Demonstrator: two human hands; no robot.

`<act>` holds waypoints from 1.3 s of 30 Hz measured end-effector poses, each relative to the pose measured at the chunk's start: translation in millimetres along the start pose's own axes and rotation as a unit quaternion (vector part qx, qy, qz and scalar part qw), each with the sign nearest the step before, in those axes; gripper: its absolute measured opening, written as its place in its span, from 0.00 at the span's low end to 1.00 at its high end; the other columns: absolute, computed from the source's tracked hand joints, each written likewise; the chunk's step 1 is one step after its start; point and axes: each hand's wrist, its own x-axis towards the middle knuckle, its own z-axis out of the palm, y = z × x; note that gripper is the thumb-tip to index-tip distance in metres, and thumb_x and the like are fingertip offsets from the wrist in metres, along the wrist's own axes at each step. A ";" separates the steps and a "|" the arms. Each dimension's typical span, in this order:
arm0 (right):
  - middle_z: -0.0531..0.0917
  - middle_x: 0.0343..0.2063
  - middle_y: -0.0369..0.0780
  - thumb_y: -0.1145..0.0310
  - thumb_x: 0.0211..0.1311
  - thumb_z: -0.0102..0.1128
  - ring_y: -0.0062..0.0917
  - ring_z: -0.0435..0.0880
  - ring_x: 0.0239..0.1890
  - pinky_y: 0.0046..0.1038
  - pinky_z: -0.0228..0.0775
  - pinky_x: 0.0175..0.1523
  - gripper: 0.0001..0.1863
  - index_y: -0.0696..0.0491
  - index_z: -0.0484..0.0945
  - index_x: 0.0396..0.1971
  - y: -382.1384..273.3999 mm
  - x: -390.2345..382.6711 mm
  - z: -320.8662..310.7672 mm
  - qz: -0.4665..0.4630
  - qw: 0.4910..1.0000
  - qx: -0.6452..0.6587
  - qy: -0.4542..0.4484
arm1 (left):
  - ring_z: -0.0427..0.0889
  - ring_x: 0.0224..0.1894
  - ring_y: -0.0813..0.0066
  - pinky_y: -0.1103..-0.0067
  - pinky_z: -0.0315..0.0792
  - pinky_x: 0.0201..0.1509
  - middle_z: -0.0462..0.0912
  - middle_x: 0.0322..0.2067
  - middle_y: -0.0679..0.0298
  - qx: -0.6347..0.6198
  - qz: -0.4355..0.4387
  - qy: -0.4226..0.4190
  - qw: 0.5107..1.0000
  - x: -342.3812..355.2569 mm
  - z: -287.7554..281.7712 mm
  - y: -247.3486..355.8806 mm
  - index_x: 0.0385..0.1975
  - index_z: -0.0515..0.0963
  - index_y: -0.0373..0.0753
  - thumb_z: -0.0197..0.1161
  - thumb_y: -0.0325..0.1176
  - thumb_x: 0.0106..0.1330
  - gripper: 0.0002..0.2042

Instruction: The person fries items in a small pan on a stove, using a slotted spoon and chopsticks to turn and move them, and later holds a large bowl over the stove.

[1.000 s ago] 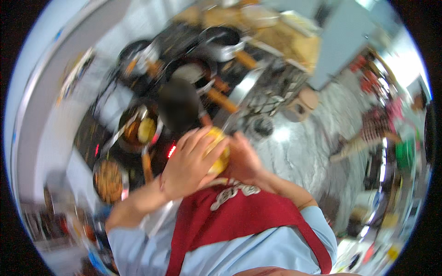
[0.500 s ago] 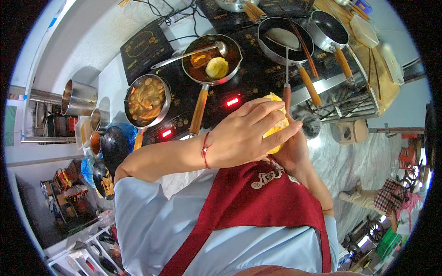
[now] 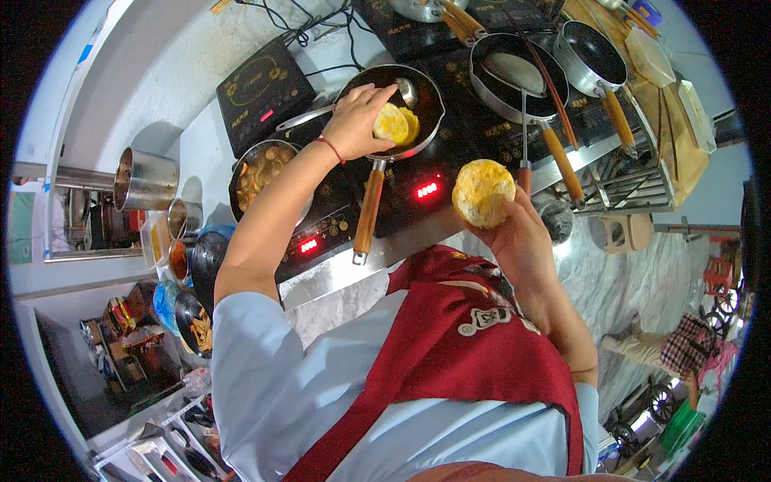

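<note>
My left hand (image 3: 357, 120) grips a yellow bun half (image 3: 389, 124) over the middle frying pan (image 3: 434, 128); another round yellow piece (image 3: 409, 128) shows behind it, with a metal ladle (image 3: 404, 92) beside them. Lower and to the right, my right hand (image 3: 514, 249) holds the other bun half (image 3: 482, 193), its yellow, mottled face turned up, in front of a thin-handled utensil (image 3: 524, 136) resting in the right pan (image 3: 488, 92). Left of my left forearm is a pan of stew (image 3: 257, 173). The bottom of the middle pan is partly hidden by my hand.
Black induction cookers (image 3: 265, 92) line the counter. A small pot (image 3: 590, 56) stands at the back right, steel containers (image 3: 144, 181) at the left. A stool (image 3: 626, 231) is on the floor at right; another person (image 3: 679, 353) is at the lower right edge.
My hands, together on the bun earlier, have parted with a piece each. My left hand has moved up and left to the middle pan; my right stays at the right.
</note>
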 end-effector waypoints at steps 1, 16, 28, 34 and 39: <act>0.68 0.53 0.41 0.69 0.64 0.38 0.32 0.71 0.53 0.39 0.69 0.53 0.21 0.51 0.57 0.58 -1.6 7.9 -1.2 -0.016 1.000 -0.021 0.010 | 0.62 0.57 0.54 0.67 0.58 0.60 0.67 0.52 0.52 -0.004 0.022 0.029 0.999 -0.8 0.3 -4.7 0.58 0.60 0.42 0.70 0.42 0.42 0.39; 0.77 0.36 0.46 0.70 0.51 0.54 0.38 0.77 0.39 0.31 0.69 0.44 0.14 0.55 0.74 0.39 -0.8 151.7 36.8 -0.251 0.727 -0.639 -0.002 | 0.72 0.32 0.55 0.69 0.67 0.37 0.72 0.27 0.55 0.011 -0.188 -0.099 0.977 -43.1 -16.3 -96.3 0.30 0.72 0.36 0.58 0.40 0.58 0.12; 0.72 0.42 0.43 0.72 0.51 0.49 0.36 0.71 0.47 0.33 0.69 0.46 0.14 0.55 0.72 0.39 10.9 176.3 53.9 -0.386 0.504 -0.772 0.020 | 0.72 0.27 0.56 0.71 0.65 0.31 0.71 0.23 0.54 -0.077 -0.170 0.007 0.982 -50.8 -57.0 -69.1 0.25 0.69 0.34 0.58 0.35 0.59 0.10; 0.74 0.29 0.43 0.69 0.48 0.58 0.38 0.74 0.36 0.34 0.68 0.42 0.11 0.56 0.72 0.32 -73.9 57.1 52.5 -0.384 0.531 -0.751 -0.079 | 0.73 0.33 0.50 0.67 0.67 0.37 0.74 0.27 0.51 -0.055 -0.141 0.061 0.987 -58.5 -64.1 -47.7 0.31 0.73 0.34 0.57 0.35 0.59 0.09; 0.79 0.33 0.40 0.70 0.59 0.52 0.32 0.79 0.39 0.33 0.71 0.44 0.06 0.56 0.72 0.27 -138.4 -48.1 -44.9 -0.303 0.795 -0.517 -0.089 | 0.64 0.24 0.55 0.69 0.63 0.34 0.65 0.20 0.55 -0.068 -0.169 0.063 0.981 -74.5 -61.9 -46.7 0.24 0.65 0.32 0.57 0.29 0.60 0.09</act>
